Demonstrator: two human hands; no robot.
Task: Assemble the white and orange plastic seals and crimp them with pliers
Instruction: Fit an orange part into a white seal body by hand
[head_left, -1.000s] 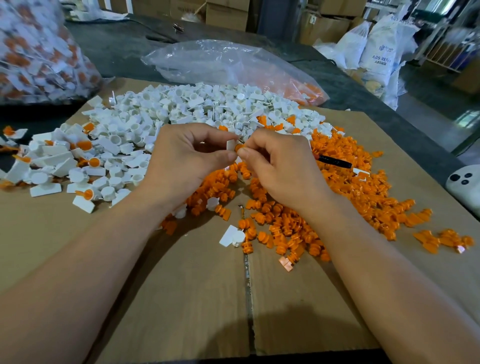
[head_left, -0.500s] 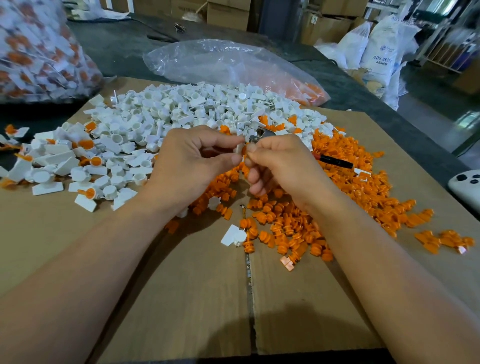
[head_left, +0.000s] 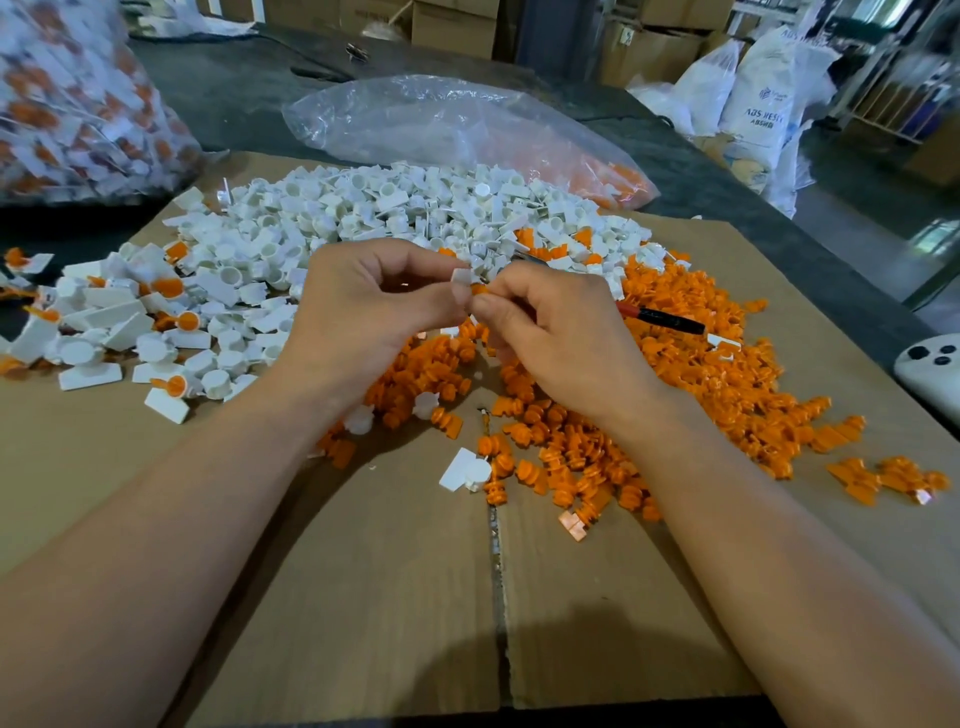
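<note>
The left hand (head_left: 363, 317) pinches a white seal body (head_left: 461, 278) between thumb and forefinger. The right hand (head_left: 561, 332) pinches an orange insert (head_left: 480, 289), its grip closed on the piece and touching the white body's lower right edge. A second ago both grips crowded over the parts and hid them. Now the white body stands clear above the left thumb, so the two parts seem to be mating but are not yet crimped. The pliers (head_left: 670, 321) poke out beyond the right grip; whether that hand holds them cannot be told. White pieces (head_left: 415, 208) are heaped beyond the grips and orange pieces (head_left: 701, 374) below and to the right, on cardboard (head_left: 389, 597).
</note>
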